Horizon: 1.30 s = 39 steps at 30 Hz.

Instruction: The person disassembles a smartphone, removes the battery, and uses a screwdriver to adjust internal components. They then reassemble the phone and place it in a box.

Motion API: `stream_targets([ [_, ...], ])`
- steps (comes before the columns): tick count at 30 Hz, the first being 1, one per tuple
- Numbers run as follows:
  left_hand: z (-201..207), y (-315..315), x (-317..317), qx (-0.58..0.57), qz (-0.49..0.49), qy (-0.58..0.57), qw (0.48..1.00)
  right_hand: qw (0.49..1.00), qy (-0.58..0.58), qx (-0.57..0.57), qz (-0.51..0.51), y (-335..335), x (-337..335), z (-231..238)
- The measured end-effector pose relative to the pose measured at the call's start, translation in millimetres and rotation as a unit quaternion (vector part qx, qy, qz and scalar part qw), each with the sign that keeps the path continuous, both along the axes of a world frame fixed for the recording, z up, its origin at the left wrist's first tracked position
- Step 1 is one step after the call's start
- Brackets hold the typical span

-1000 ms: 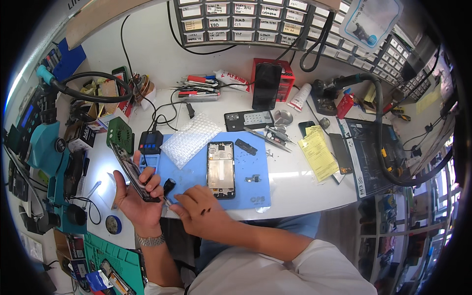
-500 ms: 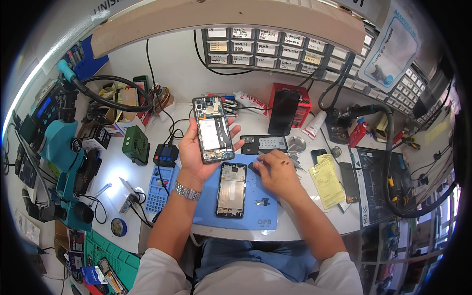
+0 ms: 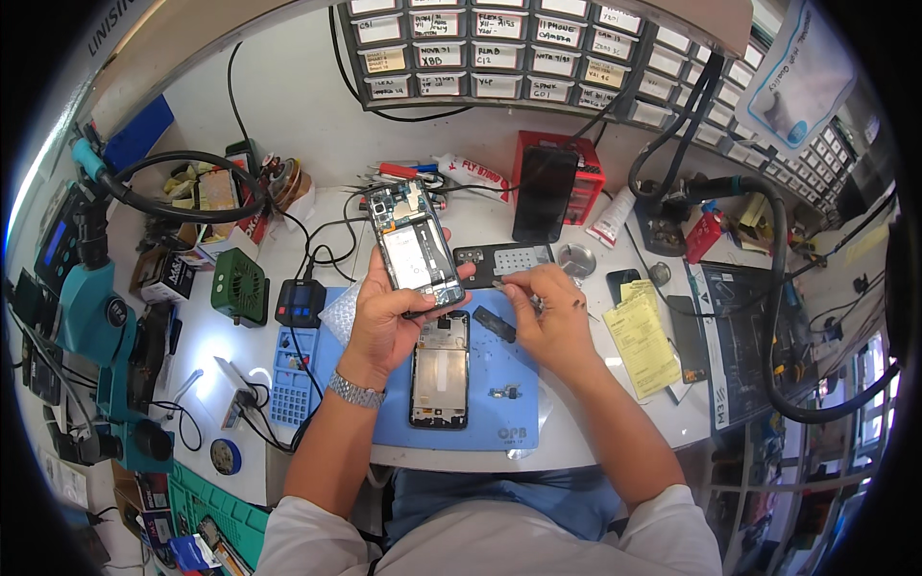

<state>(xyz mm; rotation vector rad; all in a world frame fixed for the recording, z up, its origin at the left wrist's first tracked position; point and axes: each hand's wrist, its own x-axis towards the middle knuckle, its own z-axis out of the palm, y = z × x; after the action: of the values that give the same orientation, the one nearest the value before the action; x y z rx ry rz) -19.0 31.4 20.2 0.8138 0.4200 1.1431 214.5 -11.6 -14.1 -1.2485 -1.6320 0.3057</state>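
Left hand [image 3: 382,317] grips opened phone [image 3: 416,254], thumb now across near end | right hand [image 3: 552,312] now clear of dark strip [image 3: 495,324], fingertips together near back cover [image 3: 501,260], contents unclear | phone raised by bare frame [image 3: 440,374] on blue mat [image 3: 391,413], parts remain separate

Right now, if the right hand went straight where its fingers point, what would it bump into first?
Probably the left hand, whose fingertips curl round the edge of the opened phone. Depth is hard to judge, so the right hand might brush the dark phone cover below first.
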Motion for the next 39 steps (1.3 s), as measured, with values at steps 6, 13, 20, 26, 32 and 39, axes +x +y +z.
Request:
stream_targets([
  [6,1,-3,3,0.007,0.009,0.038,0.999,0.993,-0.024,0.088,0.078,-7,-21,2],
  [13,-6,-3,5,0.036,0.011,0.049,0.998,0.989,-0.072,0.093,0.093,-11,-31,0],
  [20,-7,-5,4,0.044,0.012,0.042,0.998,0.975,-0.155,0.150,0.062,-12,-35,-2],
  [26,-2,-7,4,0.044,0.032,0.057,0.997,0.975,-0.110,0.178,0.080,-11,-38,-3],
  [32,-2,-6,4,0.037,0.044,0.051,0.997,0.990,0.003,0.128,0.054,-12,-37,-3],
  [39,-7,-2,2,0.031,0.082,0.069,0.994,0.971,-0.153,-0.178,-0.044,-19,1,7],
])
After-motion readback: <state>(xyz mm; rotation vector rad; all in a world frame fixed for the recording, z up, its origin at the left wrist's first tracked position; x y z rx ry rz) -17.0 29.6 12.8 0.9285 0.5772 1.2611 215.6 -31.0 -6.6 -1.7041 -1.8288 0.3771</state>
